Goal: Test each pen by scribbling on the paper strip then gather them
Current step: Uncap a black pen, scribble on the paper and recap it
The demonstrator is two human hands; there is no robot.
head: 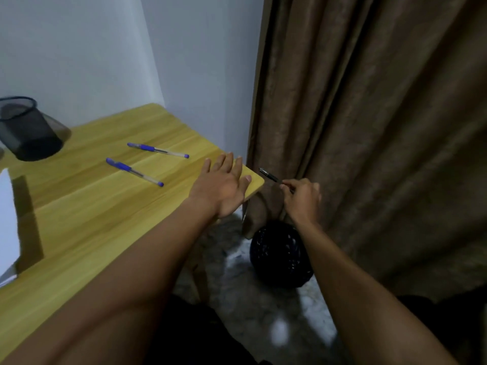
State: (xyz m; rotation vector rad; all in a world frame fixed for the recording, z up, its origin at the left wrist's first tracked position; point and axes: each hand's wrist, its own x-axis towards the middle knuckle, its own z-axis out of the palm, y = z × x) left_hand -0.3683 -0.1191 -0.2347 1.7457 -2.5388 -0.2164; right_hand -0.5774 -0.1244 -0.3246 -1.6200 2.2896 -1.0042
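Observation:
Two blue-capped pens lie on the wooden table [87,206]: the far pen [158,150] and the near pen [134,172], both roughly parallel. My left hand [224,185] rests flat with straight fingers at the table's right corner. Just off that corner, above the floor, my right hand [301,196] pinches a dark pen [271,176] whose tip points up and left. A white paper [6,219] shows at the left edge, mostly cut off.
A black mesh pen holder [26,127] stands at the table's far left. A dark mesh bin [280,255] sits on the floor beneath my right hand. Brown curtain [369,114] hangs close on the right; a white wall is behind.

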